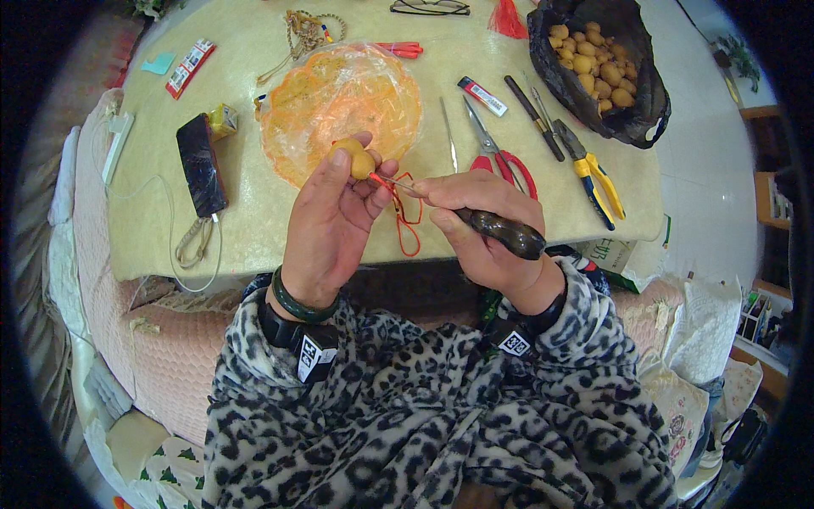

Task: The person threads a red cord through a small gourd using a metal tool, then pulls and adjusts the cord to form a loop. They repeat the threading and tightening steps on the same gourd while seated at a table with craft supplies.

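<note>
My left hand (337, 210) holds a small tan bottle gourd (355, 159) between thumb and fingers, above the table. A red cord (408, 235) comes from the gourd's end and hangs down in loops, partly hidden by the fingers. In my right hand (489, 216) is an awl with a dark, glossy handle (509, 234). Its thin metal shaft (400, 184) points left, and its tip is at the red cord beside the gourd. Whether the tip passes through the cord cannot be made out. Behind the left hand lies an orange lace-edged mat (343, 95) under clear plastic.
Right of the mat lie a thin blade (449, 133), red-handled scissors (493, 149), a dark-handled tool (534, 118) and yellow-blue pliers (588, 172). A black bag of gourds (540, 63) stands at the back right. A phone (202, 165) with a charging cable lies left.
</note>
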